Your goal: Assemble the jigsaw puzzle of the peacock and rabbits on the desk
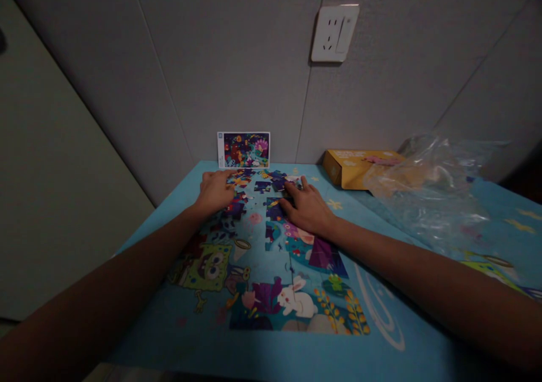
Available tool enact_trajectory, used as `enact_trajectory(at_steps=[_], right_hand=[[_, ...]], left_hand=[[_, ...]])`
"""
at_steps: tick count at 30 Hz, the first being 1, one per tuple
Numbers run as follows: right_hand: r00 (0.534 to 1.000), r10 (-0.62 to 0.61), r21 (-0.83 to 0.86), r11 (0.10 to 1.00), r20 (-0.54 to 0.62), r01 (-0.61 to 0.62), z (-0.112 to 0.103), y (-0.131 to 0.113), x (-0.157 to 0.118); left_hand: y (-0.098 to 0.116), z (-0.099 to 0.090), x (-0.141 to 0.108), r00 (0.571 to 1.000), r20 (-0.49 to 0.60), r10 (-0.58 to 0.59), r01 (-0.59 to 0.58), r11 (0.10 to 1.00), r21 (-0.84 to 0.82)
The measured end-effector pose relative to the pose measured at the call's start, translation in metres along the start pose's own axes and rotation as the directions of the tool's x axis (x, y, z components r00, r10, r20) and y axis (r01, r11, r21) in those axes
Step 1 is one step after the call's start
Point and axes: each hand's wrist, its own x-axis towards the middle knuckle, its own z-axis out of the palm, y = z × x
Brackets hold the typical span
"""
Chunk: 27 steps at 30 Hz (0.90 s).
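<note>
Joined puzzle pieces (296, 303) with a white rabbit form an L-shaped section on the blue tabletop (190, 348). My left hand (215, 192) rests beside loose puzzle pieces (236, 207) at the back left, fingers apart and pointing right. My right hand (308, 205) lies over the upper right part of the puzzle, its fingers spread and touching dark pieces. What lies under its fingertips is partly hidden. Between the hands sits a small dark blue piece (262, 187). A picture card (247, 149) stands upright against the wall behind them.
A yellow box (359, 167) is at the back right against the wall. Crumpled clear plastic (436, 195) leans over its right side and spreads across the table. The grey wall with a white socket (335, 33) borders the table's back edge.
</note>
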Motion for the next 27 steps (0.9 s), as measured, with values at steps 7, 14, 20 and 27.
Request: enact_trajectory(at_steps=[7, 14, 20, 27], right_hand=[[0.998, 0.059, -0.050, 0.997, -0.002, -0.059, 0.0024, 0.0014, -0.0008], [0.998, 0.050, -0.020, 0.999, -0.039, -0.050, 0.0079, 0.0059, 0.0008], [0.999, 0.043, 0.008, 0.999, -0.022, -0.042, 0.0087, 0.0067, 0.0018], [0.999, 0.031, 0.009, 0.999, -0.018, -0.030, 0.0082, 0.0070, 0.0024]], left_hand=[[-0.0069, 0.0032, 0.0018, 0.990, 0.136, -0.043, 0.021, 0.987, 0.161], [-0.0054, -0.0015, 0.0042, 0.986, 0.147, -0.082, 0.058, 0.985, 0.163], [-0.0047, 0.0037, 0.0080, 0.972, 0.195, -0.133, 0.104, 0.983, 0.151], [-0.0087, 0.0074, 0.0082, 0.970, 0.243, 0.005, -0.029, 0.995, 0.094]])
